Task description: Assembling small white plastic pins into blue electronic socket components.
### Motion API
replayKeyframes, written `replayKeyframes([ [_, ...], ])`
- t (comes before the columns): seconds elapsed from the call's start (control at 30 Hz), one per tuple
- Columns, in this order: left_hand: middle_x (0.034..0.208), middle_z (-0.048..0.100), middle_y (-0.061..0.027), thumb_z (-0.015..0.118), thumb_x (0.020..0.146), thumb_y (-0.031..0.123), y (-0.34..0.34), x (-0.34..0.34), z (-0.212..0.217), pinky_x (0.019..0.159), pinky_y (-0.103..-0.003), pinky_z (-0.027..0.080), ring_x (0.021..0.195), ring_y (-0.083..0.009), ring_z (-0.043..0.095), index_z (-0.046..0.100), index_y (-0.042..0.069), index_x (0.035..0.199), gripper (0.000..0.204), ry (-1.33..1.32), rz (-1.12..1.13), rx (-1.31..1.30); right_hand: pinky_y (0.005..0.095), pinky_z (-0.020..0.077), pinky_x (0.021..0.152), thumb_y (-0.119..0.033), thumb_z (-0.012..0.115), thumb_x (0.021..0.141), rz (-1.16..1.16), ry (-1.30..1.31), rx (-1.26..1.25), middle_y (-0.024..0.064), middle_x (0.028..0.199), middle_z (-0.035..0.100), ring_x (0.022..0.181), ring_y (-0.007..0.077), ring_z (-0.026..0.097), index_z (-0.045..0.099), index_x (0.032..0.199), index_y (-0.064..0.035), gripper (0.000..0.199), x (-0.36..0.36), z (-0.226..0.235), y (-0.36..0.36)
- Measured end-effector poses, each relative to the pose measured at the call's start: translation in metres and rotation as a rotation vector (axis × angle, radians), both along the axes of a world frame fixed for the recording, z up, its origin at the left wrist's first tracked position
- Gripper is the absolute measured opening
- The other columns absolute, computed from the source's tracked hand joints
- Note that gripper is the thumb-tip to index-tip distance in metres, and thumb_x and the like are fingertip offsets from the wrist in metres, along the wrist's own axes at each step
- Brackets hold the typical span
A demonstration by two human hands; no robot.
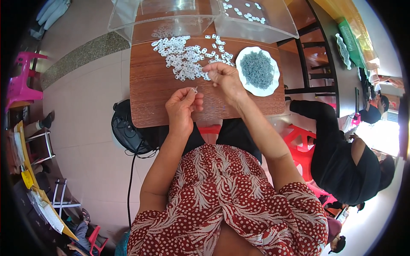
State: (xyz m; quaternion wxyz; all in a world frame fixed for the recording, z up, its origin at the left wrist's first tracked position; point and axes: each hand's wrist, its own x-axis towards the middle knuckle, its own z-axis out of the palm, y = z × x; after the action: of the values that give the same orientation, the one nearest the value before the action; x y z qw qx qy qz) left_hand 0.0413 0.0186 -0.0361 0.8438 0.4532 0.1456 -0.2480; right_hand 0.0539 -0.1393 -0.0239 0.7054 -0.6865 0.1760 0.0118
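Over the near part of the brown table (147,94), my left hand (181,106) pinches a small white piece (194,90) between thumb and fingertips; a thin tip sticks up from it. Farther up and to the right, my right hand (228,81) is closed at the fingertips on another small white plastic piece (206,76), beside the edge of a loose pile of white plastic pieces (181,57). These are small, oval and have holes. Right of that hand stands a white scalloped plate (274,81) heaped with thin grey screw-like pieces (257,69).
Two clear plastic bins (171,23) stand along the table's far side, the right one with scattered white pieces inside. A black bag (130,132) with a cord is left of the table. A person in black (341,166) sits at the right near a red plastic chair (299,143).
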Motion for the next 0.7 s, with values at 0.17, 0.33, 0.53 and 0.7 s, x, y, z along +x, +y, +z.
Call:
replayKeyframes([
  [0.17,0.078,0.062,-0.0101,0.056,0.087,0.008,-0.011,-0.001,0.016,0.053,-0.024,0.05,0.066,-0.0153,0.062,0.056,-0.002,0.092,0.011,0.045,-0.004,-0.064,0.0188,0.041,0.052,0.002,0.053,0.083,-0.174,0.065,0.294,0.0029,0.076,0.059,0.063,0.0076,0.053,0.06,0.088,0.0009,0.009,-0.022,0.004,0.024],
  [0.33,0.079,0.062,-0.0094,0.057,0.086,0.008,-0.01,-0.004,0.01,0.053,-0.024,0.05,0.066,-0.0147,0.061,0.056,-0.002,0.092,0.012,0.019,0.008,-0.064,0.0192,0.0408,0.052,0.0,0.054,0.083,-0.197,-0.019,0.247,0.0028,0.077,0.06,0.063,0.0076,0.053,0.06,0.09,0.0014,0.009,-0.036,-0.004,0.025],
  [0.53,0.078,0.062,-0.0091,0.057,0.086,0.008,-0.009,-0.007,0.015,0.053,-0.024,0.05,0.065,-0.0137,0.06,0.057,-0.002,0.089,0.01,-0.013,-0.001,-0.047,0.0182,0.0406,0.056,-0.004,0.058,0.083,-0.044,-0.022,0.115,0.0025,0.083,0.063,0.068,0.0059,0.054,0.061,0.095,-0.0008,0.012,-0.052,0.004,0.014],
  [0.7,0.076,0.062,-0.0087,0.057,0.086,0.008,-0.011,-0.011,0.019,0.053,-0.024,0.049,0.065,-0.0132,0.06,0.057,-0.001,0.089,0.01,-0.004,-0.03,-0.049,0.0186,0.0411,0.056,-0.005,0.061,0.082,-0.037,0.018,0.175,0.0037,0.083,0.063,0.069,0.0064,0.055,0.061,0.094,0.0002,0.013,-0.058,0.007,0.008],
])
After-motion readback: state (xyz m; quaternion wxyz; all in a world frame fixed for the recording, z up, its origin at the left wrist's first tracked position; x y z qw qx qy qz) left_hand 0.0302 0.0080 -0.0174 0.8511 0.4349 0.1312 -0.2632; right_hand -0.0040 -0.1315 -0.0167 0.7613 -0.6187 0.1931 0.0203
